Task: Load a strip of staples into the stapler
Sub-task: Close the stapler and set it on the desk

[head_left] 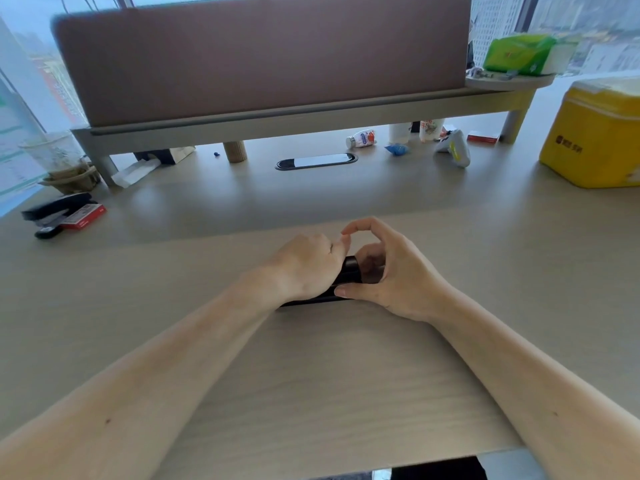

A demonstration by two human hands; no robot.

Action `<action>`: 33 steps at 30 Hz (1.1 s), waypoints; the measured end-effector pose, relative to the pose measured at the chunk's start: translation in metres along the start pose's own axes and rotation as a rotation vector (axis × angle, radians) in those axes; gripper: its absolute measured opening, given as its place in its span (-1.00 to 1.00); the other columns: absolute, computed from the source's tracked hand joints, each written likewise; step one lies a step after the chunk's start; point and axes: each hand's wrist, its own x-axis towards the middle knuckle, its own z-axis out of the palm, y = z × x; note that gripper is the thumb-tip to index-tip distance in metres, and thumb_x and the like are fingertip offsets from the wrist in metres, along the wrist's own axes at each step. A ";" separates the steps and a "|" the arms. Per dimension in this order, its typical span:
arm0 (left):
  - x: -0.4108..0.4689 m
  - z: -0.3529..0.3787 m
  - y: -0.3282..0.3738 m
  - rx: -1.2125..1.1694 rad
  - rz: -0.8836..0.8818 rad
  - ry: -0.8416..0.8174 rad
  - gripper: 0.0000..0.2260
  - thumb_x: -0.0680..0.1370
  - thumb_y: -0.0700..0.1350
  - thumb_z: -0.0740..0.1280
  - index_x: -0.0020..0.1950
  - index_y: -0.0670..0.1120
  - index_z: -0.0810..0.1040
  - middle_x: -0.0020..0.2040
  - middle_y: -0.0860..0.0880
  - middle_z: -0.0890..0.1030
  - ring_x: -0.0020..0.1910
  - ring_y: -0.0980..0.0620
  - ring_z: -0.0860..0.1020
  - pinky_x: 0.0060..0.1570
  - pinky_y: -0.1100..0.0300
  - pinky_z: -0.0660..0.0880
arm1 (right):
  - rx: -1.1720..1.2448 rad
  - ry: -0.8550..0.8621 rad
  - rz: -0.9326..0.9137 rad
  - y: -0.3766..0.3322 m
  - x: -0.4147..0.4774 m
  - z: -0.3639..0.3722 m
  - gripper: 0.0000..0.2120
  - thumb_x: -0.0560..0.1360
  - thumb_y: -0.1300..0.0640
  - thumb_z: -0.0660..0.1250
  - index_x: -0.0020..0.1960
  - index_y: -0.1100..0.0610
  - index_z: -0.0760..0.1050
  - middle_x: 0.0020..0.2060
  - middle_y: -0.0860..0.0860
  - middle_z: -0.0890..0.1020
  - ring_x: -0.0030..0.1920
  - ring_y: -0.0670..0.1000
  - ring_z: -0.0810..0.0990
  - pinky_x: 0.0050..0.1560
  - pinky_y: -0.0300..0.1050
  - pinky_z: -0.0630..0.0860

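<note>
A black stapler (pixel 349 273) lies on the light wooden desk (pixel 311 375) in the middle of the view, mostly covered by both hands. My left hand (pixel 304 268) is wrapped over its top and left part. My right hand (pixel 388 271) holds its right end, thumb along the near side and fingers curled over the far side, index finger raised. No strip of staples shows between the hands; whether the stapler is open is hidden.
A second black stapler (pixel 55 211) and a red staple box (pixel 85 216) lie at the far left. A yellow box (pixel 595 133) stands at the right. Small bottles, cups and a white tool (pixel 453 147) sit under the raised shelf (pixel 277 116).
</note>
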 end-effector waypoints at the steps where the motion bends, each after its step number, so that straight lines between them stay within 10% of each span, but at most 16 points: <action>1: 0.000 0.000 0.000 -0.002 0.007 0.001 -0.49 0.78 0.01 -0.03 -0.39 -0.02 0.22 -0.06 -0.27 0.56 -0.04 -0.39 0.51 -0.16 0.05 0.27 | -0.002 0.000 -0.001 0.000 0.000 0.000 -0.35 0.24 0.09 0.71 0.22 -0.09 0.47 -0.32 0.07 0.68 -0.24 0.16 0.65 -0.03 0.17 0.64; 8: 0.007 0.008 -0.019 -0.095 0.053 0.126 -0.42 0.73 0.15 0.07 -0.42 -0.12 0.31 -0.47 -0.07 0.39 -0.44 -0.04 0.39 -0.37 0.06 0.24 | -0.071 0.009 -0.036 0.003 0.001 0.001 -0.43 0.27 0.04 0.69 0.18 -0.08 0.51 -0.23 0.06 0.73 -0.20 0.13 0.70 -0.02 0.13 0.64; 16: -0.039 0.000 -0.072 -0.113 0.327 0.207 -0.71 0.52 0.05 0.49 0.10 0.04 0.45 -0.01 0.08 0.67 -0.10 0.12 0.63 -0.09 0.16 0.55 | -0.374 0.018 -0.044 -0.002 -0.013 -0.006 -0.32 0.25 -0.39 0.53 0.30 -0.20 0.51 0.16 -0.23 0.66 0.22 -0.11 0.61 0.29 -0.03 0.55; 25: -0.051 0.012 -0.087 -0.048 0.360 0.305 -0.75 0.58 -0.07 0.45 0.07 0.00 0.38 -0.28 0.03 0.54 -0.40 0.13 0.42 -0.31 0.29 0.33 | -0.713 -0.172 0.054 -0.005 -0.033 -0.002 0.05 0.28 -0.69 -0.07 0.59 -0.11 0.27 0.58 -0.15 0.34 0.60 -0.05 0.24 0.61 0.00 0.21; 33: -0.018 -0.011 -0.119 -0.089 0.192 0.478 -0.71 0.56 -0.07 0.48 0.04 0.04 0.35 -0.09 0.07 0.65 -0.34 0.24 0.51 -0.26 0.29 0.40 | -0.742 -0.261 0.056 -0.004 0.008 0.000 0.03 0.32 -0.65 -0.04 0.63 -0.09 0.20 0.61 -0.14 0.28 0.63 -0.04 0.17 0.64 -0.01 0.13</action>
